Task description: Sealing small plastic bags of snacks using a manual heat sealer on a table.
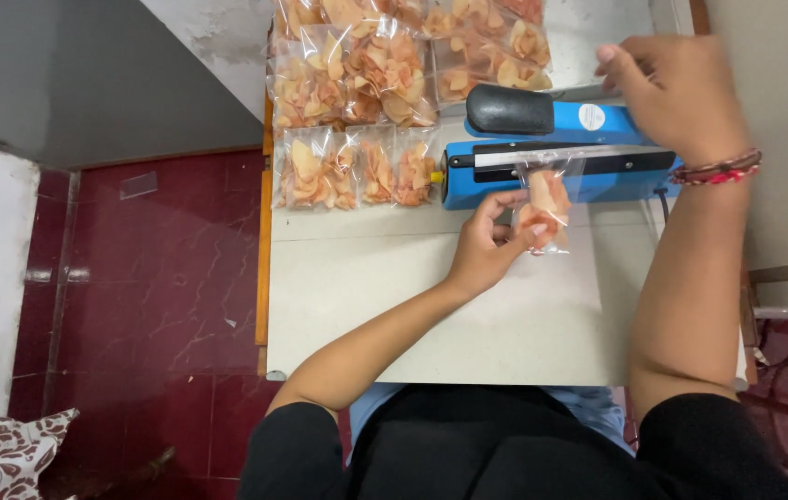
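On the blue sealer (542, 176), left hand (485, 248) holds the chip bag (544, 211) lengthwise toward it.

The sealing machine (551, 167) is bright blue with a black handle, and the clear bag (544, 208) holds pale orange chips. At the grey-white table's (412, 306) far-left corner, sealed packets (357, 102) show the same orange. The wrist bracelet (716, 169) looks red, perhaps beaded.

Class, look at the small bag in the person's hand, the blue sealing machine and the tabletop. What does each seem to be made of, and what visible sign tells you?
Small bag: thin clear plastic film, glossy; the chips show through it.
Blue sealing machine: probably painted metal or hard plastic body, smooth; black handle looks like matte plastic.
Tabletop: pale, dull sheet, perhaps laminate, with a wooden-looking edge strip.
Left hand holds the bag.
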